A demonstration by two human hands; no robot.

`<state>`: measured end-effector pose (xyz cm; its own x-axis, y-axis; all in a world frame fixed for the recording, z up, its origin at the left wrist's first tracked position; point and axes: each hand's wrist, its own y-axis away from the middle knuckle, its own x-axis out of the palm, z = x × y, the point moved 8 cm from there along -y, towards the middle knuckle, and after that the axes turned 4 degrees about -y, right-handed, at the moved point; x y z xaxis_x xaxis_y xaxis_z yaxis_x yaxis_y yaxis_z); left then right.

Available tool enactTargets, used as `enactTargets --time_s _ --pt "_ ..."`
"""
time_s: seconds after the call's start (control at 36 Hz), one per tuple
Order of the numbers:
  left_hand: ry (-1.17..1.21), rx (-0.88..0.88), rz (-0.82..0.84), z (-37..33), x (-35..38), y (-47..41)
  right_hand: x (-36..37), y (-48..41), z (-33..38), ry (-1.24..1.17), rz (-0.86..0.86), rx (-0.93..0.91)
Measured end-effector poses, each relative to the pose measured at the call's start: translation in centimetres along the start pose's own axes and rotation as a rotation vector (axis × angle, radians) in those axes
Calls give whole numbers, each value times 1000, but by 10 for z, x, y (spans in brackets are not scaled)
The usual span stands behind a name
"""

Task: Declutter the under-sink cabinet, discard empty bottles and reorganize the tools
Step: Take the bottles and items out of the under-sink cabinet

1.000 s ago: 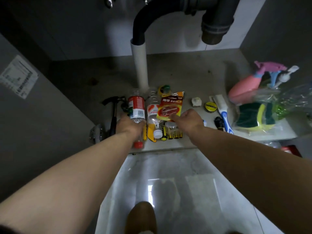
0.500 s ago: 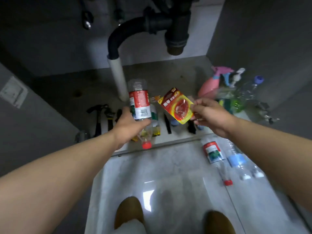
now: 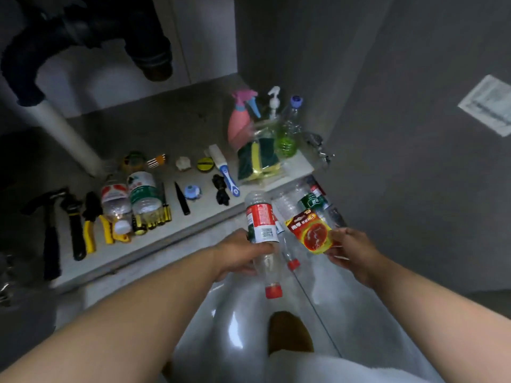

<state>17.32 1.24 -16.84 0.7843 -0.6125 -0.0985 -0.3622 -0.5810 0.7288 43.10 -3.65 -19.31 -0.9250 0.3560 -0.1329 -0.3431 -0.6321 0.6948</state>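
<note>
The left grip (image 3: 237,252) was curled round an empty-looking red-labelled bottle (image 3: 261,225), cap down. The right grip (image 3: 351,250) pinched a red blister pack (image 3: 311,230). Both were held off the cabinet shelf (image 3: 201,211) above the floor's discarded bottles (image 3: 312,201), probably for dumping. The hammer (image 3: 52,239) and pliers (image 3: 90,217) lay on the shelf.

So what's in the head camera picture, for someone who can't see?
A person's left hand holds a clear red-capped bottle, and the right hand pinches a red packet, above a shiny floor. Behind, tools and bottles lie in the cabinet.
</note>
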Motion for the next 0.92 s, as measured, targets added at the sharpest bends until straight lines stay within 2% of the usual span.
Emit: enactTargets --time_s 0.11,0.19,0.33,0.47,0.72,0.78,0.92 --pt "98 -54 -42 8 35 -38 -11 -9 -22 -86 29 37" --pt "147 -31 -91 4 52 -64 -15 -21 -33 -142 64 60" --pt "222 -68 -179 5 63 -98 -19 -40 -42 -234 15 107" --pt "254 -99 -289 9 58 -123 -12 -56 -43 -216 -2 106" --pt "-31 -12 -512 19 29 -126 15 -61 -42 -143 -31 97" --pt "-68 4 -494 25 26 -123 21 -59 -42 -148 -31 84" --pt "22 -7 -344 39 31 -120 29 -55 -41 -172 -49 71"
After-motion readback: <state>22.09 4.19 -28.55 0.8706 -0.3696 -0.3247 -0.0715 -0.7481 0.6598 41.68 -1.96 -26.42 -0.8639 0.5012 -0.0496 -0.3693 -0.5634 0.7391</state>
